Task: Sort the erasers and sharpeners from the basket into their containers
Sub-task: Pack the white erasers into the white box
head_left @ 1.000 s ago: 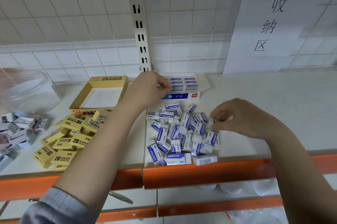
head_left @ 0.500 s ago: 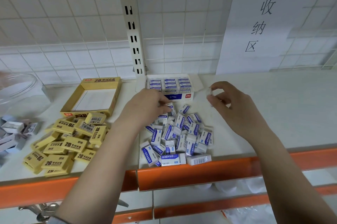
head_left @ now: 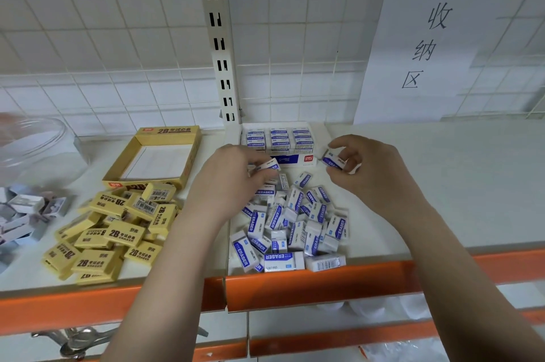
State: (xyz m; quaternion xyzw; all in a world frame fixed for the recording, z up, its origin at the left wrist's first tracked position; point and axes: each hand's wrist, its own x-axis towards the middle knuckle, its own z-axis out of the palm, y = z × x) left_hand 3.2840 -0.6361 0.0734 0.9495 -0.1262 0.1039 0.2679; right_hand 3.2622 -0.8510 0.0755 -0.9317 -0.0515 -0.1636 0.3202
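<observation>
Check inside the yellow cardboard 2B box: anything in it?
The yellow cardboard 2B box shows only a bare white bottom; no yellow erasers inside. They lie in a loose pile in front of it. The strip behind its near wall is hidden.

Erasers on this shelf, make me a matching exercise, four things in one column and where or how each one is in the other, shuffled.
Things:
1. yellow box
2. white box
3. yellow erasers
4. right hand

States:
A. loose heap in front of the yellow box
B. open, nothing inside
C. pinching a blue-and-white eraser
D. rows of blue-and-white erasers inside

Pairs: 1-B, 2-D, 3-A, 4-C
</observation>
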